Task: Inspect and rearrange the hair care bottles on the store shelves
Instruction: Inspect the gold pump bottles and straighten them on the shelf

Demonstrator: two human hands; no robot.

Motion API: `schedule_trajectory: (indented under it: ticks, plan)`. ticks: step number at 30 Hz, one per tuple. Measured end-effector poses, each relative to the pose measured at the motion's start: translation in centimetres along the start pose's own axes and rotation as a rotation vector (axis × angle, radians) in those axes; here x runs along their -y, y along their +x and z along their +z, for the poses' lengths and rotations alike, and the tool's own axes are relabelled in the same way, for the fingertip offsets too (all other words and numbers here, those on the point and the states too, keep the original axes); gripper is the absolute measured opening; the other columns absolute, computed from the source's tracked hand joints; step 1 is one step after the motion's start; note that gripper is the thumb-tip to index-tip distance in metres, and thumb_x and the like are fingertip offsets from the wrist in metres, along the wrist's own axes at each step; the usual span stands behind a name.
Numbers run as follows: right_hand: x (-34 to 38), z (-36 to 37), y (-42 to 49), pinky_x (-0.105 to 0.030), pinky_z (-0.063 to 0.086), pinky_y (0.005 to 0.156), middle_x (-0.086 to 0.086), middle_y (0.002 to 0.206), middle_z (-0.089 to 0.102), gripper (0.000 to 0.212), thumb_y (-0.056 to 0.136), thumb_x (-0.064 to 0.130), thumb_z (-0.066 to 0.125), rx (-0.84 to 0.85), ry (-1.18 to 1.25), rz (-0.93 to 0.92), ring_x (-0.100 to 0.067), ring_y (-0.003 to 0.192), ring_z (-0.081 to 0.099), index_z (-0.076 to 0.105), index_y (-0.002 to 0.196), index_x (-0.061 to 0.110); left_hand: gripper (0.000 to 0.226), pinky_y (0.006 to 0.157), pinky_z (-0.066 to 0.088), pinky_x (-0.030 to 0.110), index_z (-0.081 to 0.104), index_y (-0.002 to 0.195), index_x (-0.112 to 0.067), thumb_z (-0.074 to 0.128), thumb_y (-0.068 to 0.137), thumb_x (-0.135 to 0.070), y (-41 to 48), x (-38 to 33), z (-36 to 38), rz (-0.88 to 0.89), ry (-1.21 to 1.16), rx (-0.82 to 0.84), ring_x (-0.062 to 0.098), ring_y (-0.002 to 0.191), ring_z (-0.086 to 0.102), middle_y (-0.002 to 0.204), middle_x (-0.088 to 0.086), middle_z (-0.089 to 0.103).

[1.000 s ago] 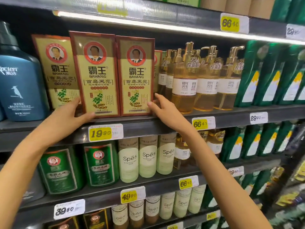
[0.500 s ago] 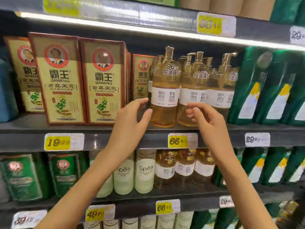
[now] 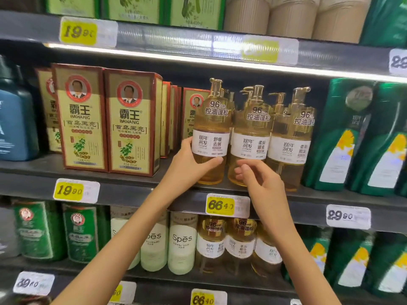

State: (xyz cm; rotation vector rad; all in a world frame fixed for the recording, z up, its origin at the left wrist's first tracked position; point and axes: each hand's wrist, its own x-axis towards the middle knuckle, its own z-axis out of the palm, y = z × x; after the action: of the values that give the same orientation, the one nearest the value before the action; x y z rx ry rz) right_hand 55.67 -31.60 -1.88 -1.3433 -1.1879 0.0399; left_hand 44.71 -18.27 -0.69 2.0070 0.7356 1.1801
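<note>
The left hand [image 3: 189, 166] is wrapping thumb and fingers round the lower body of the leftmost amber pump bottle [image 3: 211, 128], which is standing upright at the front of the middle shelf [image 3: 132, 188]. The right hand [image 3: 264, 186] is hovering loosely curled, holding nothing, just before the foot of the second amber bottle [image 3: 251, 133] immediately to the right, so it is lying nearer that neighbour.

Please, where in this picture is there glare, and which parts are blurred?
Head view: the light strip throws glare on the price rail above it, washing out one yellow tag; the amber bottle in the left hand reads sharp; the lower-left price tag is smeared.
</note>
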Motion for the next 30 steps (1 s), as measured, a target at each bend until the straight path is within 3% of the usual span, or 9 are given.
schedule_trajectory:
  ticks: [4, 7, 12, 20, 23, 27, 30]
  plan:
    - [-0.1, -0.1, 0.2, -0.002, 0.044, 0.072, 0.012, 0.09, 0.068, 0.015, 0.095, 0.017, 0.05, 0.002, 0.018, 0.0, 0.005, 0.084, 0.063, 0.063, 0.1, 0.024, 0.075, 0.089, 0.036, 0.02, 0.034, 0.134, -0.018, 0.074, 0.074, -0.037, 0.6, 0.1, 0.4, 0.007, -0.04, 0.05, 0.002, 0.107, 0.049, 0.102, -0.03, 0.043]
    - [0.0, -0.1, 0.5, -0.001, 0.044, 0.071, 0.013, 0.089, 0.068, 0.015, 0.095, 0.018, 0.05, 0.0, 0.023, -0.004, 0.008, 0.083, 0.062, 0.062, 0.098, 0.027, 0.07, 0.081, 0.035, 0.007, 0.032, 0.132, -0.016, 0.072, 0.077, -0.033, 0.7, 0.4, 0.6, 0.039, -0.062, 0.076, -0.011, 0.099, 0.046, 0.101, -0.035, 0.036]
    - [0.2, 0.2, 0.7, -0.001, 0.043, 0.072, 0.014, 0.09, 0.067, 0.015, 0.096, 0.018, 0.049, 0.009, 0.012, -0.001, 0.009, 0.087, 0.061, 0.061, 0.098, 0.028, 0.068, 0.073, 0.032, -0.008, 0.028, 0.13, -0.016, 0.07, 0.079, -0.033, 1.0, 0.7, 0.6, 0.06, -0.081, 0.123, -0.018, 0.099, 0.042, 0.104, -0.037, 0.034]
    - [-0.1, 0.4, 0.9, -0.003, 0.045, 0.072, 0.012, 0.089, 0.067, 0.015, 0.096, 0.02, 0.049, -0.035, -0.01, 0.018, 0.004, 0.085, 0.062, 0.062, 0.101, 0.024, 0.074, 0.071, 0.034, -0.007, 0.029, 0.135, -0.015, 0.072, 0.077, -0.033, 1.6, 1.1, 0.7, 0.073, -0.107, 0.146, -0.032, 0.087, 0.038, 0.102, -0.038, 0.033]
    - [0.1, 0.6, 1.0, -0.002, 0.044, 0.071, 0.014, 0.087, 0.066, 0.016, 0.096, 0.019, 0.048, -0.058, -0.016, 0.021, 0.006, 0.083, 0.061, 0.062, 0.102, 0.023, 0.073, 0.068, 0.038, 0.002, 0.03, 0.132, -0.019, 0.073, 0.075, -0.037, 1.4, 0.6, 1.1, 0.048, -0.141, 0.101, -0.024, 0.088, 0.042, 0.099, -0.037, 0.035]
    - [0.4, 1.1, 0.5, -0.004, 0.046, 0.073, 0.009, 0.089, 0.067, 0.014, 0.096, 0.017, 0.05, -0.07, -0.007, 0.035, 0.002, 0.086, 0.062, 0.061, 0.099, 0.025, 0.067, 0.083, 0.041, 0.017, 0.032, 0.128, -0.014, 0.073, 0.077, -0.03, 0.8, 0.3, 1.4, 0.041, -0.198, 0.047, 0.001, 0.1, 0.053, 0.099, -0.027, 0.047]
    - [0.6, 1.3, 0.2, -0.005, 0.045, 0.076, 0.005, 0.099, 0.066, 0.015, 0.095, 0.017, 0.052, -0.084, -0.005, 0.024, 0.001, 0.092, 0.061, 0.061, 0.106, 0.02, 0.062, 0.075, 0.043, 0.006, 0.039, 0.125, -0.017, 0.073, 0.076, -0.029, -0.1, 0.1, 1.1, 0.084, -0.241, -0.017, -0.011, 0.096, 0.052, 0.101, -0.025, 0.052]
